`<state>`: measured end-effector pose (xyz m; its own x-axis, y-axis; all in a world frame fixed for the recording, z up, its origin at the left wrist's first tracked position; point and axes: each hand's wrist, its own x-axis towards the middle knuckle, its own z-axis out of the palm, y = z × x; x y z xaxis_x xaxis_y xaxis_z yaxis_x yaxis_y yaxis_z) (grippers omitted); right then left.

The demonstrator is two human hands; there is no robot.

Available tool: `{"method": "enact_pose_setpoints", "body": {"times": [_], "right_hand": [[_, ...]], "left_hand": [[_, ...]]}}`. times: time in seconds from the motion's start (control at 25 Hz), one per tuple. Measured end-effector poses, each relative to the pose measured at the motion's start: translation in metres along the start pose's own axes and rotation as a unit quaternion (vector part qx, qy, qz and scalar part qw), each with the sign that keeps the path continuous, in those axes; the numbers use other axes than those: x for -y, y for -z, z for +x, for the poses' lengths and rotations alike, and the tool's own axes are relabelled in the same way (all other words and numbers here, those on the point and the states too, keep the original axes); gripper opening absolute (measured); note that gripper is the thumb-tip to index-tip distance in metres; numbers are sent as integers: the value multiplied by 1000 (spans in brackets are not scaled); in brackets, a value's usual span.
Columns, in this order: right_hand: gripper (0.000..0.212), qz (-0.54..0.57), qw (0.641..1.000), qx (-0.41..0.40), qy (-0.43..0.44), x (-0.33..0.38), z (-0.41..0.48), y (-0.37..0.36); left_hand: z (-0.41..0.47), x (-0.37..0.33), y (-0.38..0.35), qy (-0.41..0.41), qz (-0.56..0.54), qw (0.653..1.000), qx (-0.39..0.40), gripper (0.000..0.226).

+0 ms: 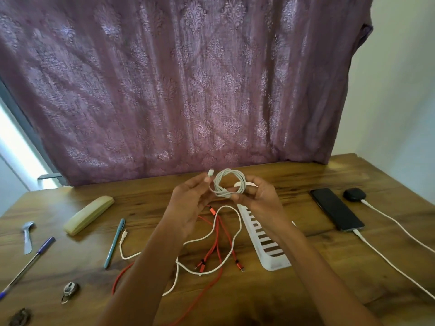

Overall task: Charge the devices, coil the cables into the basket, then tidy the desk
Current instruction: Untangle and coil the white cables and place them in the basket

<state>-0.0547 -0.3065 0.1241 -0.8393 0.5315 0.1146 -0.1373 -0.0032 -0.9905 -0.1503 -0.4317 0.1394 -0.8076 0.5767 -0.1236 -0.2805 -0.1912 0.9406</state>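
A coiled white cable is held above the wooden desk between both hands. My left hand pinches the plug end at the coil's upper left. My right hand grips the coil's right side with thumb and fingers. Below them lie a loose white cable and a red multi-head cable, tangled together. The white slotted basket lies under my right wrist. A black phone and a black earbud case at the right each have a white charging cable plugged in.
On the left of the desk lie a cream case, a teal pen, a blue pen, a metal spoon, a small padlock and a dark object. A purple curtain hangs behind.
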Motion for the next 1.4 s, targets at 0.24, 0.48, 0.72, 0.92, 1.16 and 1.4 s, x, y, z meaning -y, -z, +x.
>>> {"method": "enact_pose_setpoints", "body": {"times": [0.24, 0.48, 0.72, 0.92, 1.16, 1.4], "right_hand": [[38, -35, 997, -1, -68, -11, -15, 51], [34, -173, 974, -18, -148, -20, -22, 93], [44, -407, 894, 17, -186, -32, -18, 102], [47, -501, 846, -23, -184, -56, -22, 99], [37, -599, 792, -55, -105, -71, -31, 100], [23, -433, 875, -193, -102, -90, -45, 113]], "left_hand": [[7, 36, -35, 37, 88, 994, 46, 26], [24, 90, -64, 77, 229, 970, 30, 24], [42, 115, -84, -23, 478, 876, 62, 24], [54, 116, -100, -39, 605, 787, 115, 32], [61, 128, -109, -43, 627, 752, 200, 31], [70, 145, -112, -50, 659, 695, 283, 30]]}}
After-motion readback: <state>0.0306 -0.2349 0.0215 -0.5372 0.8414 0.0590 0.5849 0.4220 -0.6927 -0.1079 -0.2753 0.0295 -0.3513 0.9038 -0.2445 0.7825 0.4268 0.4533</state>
